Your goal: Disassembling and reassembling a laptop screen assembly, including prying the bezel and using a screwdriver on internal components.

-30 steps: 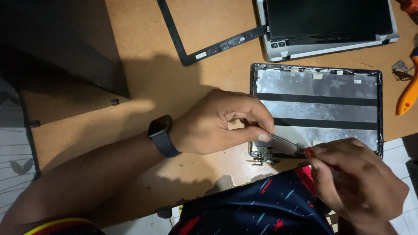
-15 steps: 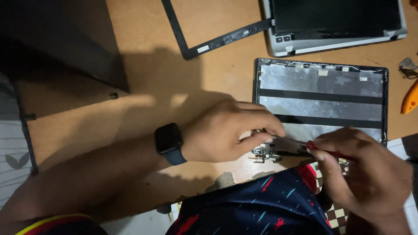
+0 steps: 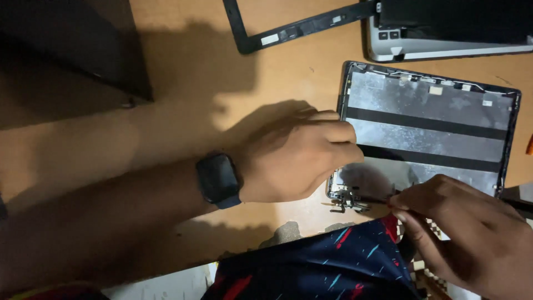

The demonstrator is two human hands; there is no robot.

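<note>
On the wooden table (image 3: 183,111), a grey lid panel (image 3: 427,133) crossed by black strips.

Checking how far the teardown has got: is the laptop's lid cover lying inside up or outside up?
Inside up: the lid cover shows its bare silvery inner face with two black strips.

1. A dark laptop screen (image 3: 455,19) lies in the upper right of the frame, black and rectangular.
2. A small white rectangular label (image 3: 270,39) sits on the black bezel frame (image 3: 300,28), upper centre.
3. A small black watch screen (image 3: 217,179), unlit, shows at centre left.
</note>
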